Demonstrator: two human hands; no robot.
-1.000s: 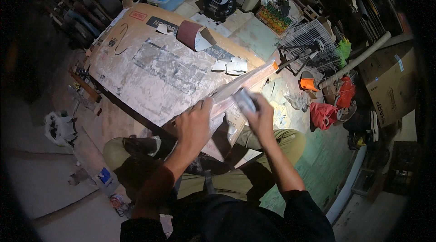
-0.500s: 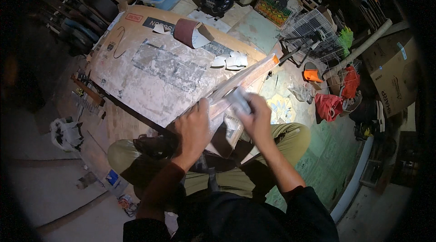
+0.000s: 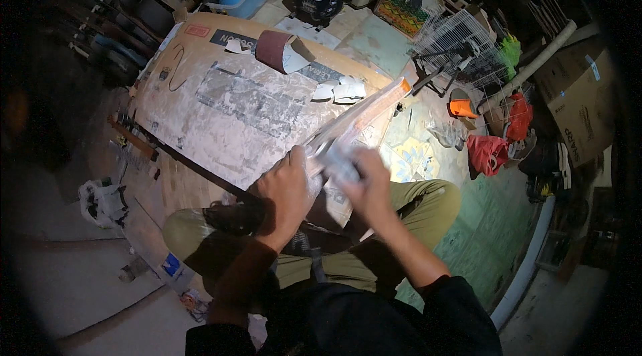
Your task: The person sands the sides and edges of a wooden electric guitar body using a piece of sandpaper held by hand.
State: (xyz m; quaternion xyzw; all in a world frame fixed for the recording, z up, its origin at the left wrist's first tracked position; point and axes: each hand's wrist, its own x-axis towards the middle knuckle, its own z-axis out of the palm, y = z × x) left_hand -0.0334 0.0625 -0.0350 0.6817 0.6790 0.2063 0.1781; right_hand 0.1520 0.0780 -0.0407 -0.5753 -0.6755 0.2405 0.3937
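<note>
A long, narrow, pale, wooden-looking piece [image 3: 368, 112] with a bright orange far end slants over a dust-whitened brown cardboard sheet's [image 3: 221, 137] edge, the left hand [image 3: 286, 185] clamped on its near part, the right hand [image 3: 369, 187] gripping a blurred grey-white pad [image 3: 342, 163] beside it, greenish tiled floor [image 3: 461, 239] beyond.

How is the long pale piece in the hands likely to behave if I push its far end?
The long pale piece is probably stiff: it runs nearly straight beyond the left hand. Pushed at its orange tip, it may pivot, since that hand sits well away from there. It could be slippery, as that hand looks dusted white.
</note>
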